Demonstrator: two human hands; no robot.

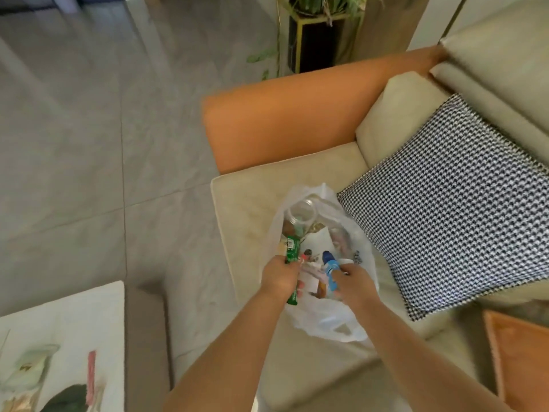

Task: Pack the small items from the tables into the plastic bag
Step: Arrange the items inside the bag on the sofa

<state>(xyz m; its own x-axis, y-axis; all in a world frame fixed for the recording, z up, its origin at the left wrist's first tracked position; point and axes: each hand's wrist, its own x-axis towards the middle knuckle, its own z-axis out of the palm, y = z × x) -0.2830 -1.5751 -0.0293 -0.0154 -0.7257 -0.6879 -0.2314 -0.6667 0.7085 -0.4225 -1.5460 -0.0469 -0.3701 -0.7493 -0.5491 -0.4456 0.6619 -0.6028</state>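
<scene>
A view from a person's head looks down at both forearms reaching over a translucent white plastic bag [323, 321] that lies open on the seat of a beige sofa [246, 209]. The left hand [279, 276] is curled round a long green packet [292, 264], whose long axis runs almost straight away from the person, its far end pointing into the bag's mouth and its near end sticking out below the fist. There is white printing on the packet, too blurred to read. The right hand [355, 282] grips a blue tube-shaped item [329, 270] with a darker blue cap, tilted so the cap points away and slightly left, over the bag. Its label cannot be read either. Inside the bag lie a clear round jar [303, 211] and several small wrapped items, blurred. A black-and-white houndstooth cushion [445, 203] rests on the sofa just beside the bag, on the right. An orange armrest [285, 120] runs behind. A white table [59, 346] with blurred items sits at lower left.
</scene>
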